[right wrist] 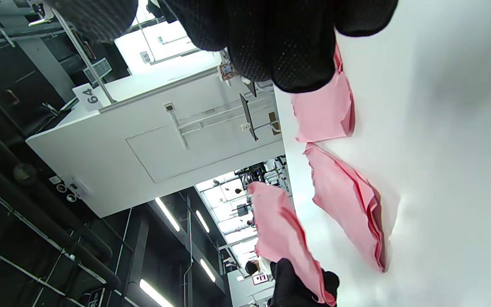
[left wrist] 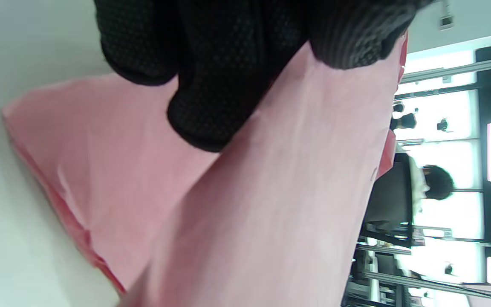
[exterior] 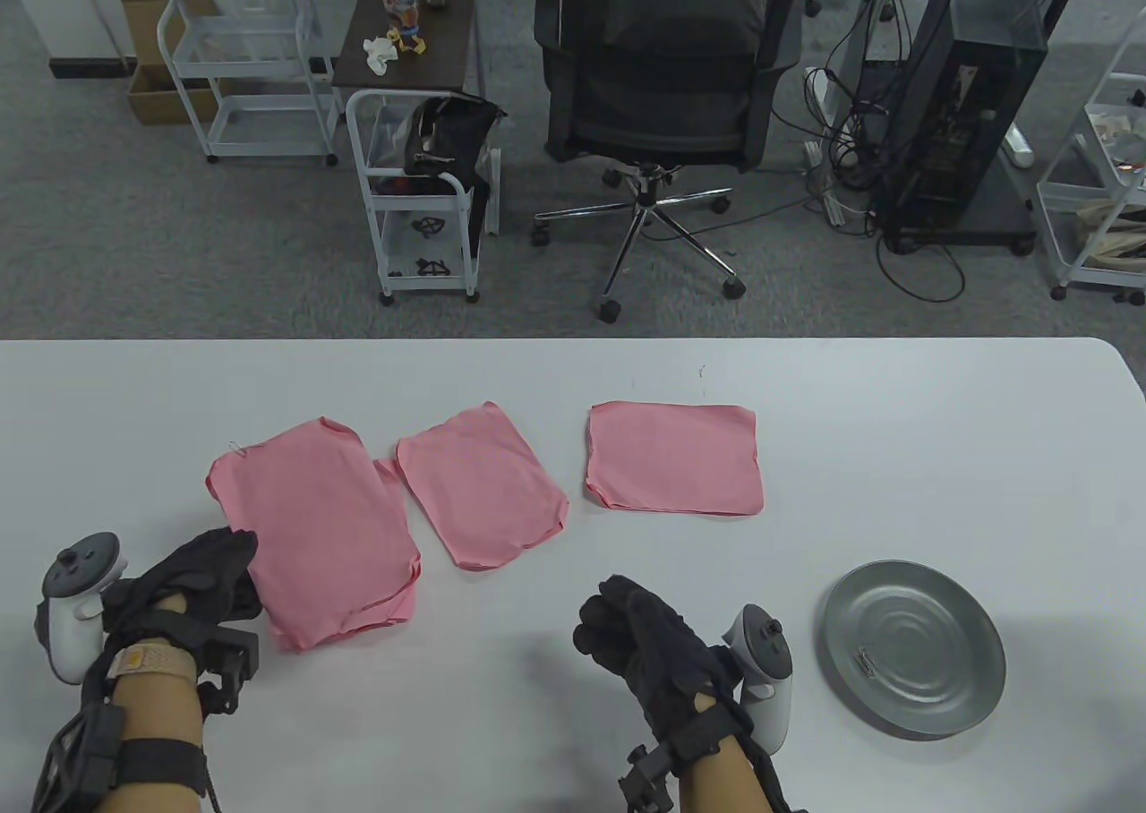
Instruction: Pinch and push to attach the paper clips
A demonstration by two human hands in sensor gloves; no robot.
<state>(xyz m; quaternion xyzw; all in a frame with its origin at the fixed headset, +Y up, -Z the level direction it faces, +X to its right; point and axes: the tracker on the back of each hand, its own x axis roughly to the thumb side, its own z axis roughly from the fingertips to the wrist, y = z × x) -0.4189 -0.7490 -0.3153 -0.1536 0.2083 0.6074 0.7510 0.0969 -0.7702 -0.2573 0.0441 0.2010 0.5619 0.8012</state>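
the left hand [exterior: 192,580] is gripping the clipped left pink stack [exterior: 313,531], lifting its near edge; the right hand [exterior: 640,643] is hovering loosely curled, holding nothing. it should reach right for the clip [exterior: 866,663] in the metal plate [exterior: 940,697].

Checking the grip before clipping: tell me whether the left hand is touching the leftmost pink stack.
Touching. The left wrist view shows the left hand with fingertips pressed on the pink stack, lifting its edge.
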